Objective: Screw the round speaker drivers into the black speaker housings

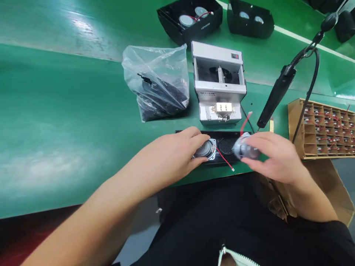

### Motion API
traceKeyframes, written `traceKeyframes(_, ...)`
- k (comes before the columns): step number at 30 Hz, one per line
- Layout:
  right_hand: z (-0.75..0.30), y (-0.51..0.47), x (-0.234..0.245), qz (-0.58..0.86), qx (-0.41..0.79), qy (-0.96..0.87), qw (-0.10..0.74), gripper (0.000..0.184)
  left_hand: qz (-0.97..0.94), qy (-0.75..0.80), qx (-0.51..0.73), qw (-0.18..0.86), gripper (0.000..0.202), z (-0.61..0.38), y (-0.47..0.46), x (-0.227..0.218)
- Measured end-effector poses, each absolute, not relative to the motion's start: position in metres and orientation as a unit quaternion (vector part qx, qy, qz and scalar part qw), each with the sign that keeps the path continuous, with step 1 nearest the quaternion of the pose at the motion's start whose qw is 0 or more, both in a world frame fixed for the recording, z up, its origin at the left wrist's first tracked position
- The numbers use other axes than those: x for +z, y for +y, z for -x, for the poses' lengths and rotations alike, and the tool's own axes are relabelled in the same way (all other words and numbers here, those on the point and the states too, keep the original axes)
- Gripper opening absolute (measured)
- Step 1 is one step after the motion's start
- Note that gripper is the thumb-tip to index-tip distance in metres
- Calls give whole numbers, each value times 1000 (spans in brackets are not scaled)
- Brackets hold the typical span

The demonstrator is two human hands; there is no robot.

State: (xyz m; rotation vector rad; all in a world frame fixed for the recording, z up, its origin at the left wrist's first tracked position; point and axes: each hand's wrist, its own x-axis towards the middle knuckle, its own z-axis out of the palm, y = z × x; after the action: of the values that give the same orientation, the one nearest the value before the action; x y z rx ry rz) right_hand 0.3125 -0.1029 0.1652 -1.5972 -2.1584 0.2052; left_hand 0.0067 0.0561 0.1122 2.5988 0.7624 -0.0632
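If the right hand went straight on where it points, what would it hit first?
Past the blurred part it holds, the right hand would probably meet the speaker held by the left hand, though depth is unclear.

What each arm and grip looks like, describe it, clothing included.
The left grip and right grip are bare hands: no gloves, rings or wristbands show. Both forearms are bare. A black sleeve starts near the right elbow; no left sleeve shows. The black top has a pale zip.
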Motion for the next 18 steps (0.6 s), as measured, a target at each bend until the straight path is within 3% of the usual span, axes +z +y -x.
traceKeyframes(5, -284, -62, 121, 545, 135, -820, 111, 30, -940, 290, -55, 170, 31, -11, 53, 117)
traceKeyframes(10, -290, -59, 128, 535, 158, -830, 28, 31, -955, 261, -66, 124, 26, -15, 44, 118)
traceKeyframes(18, -282, -51, 127, 531, 182, -826, -41, 33, -956, 234, -67, 163, 27, -10, 43, 113)
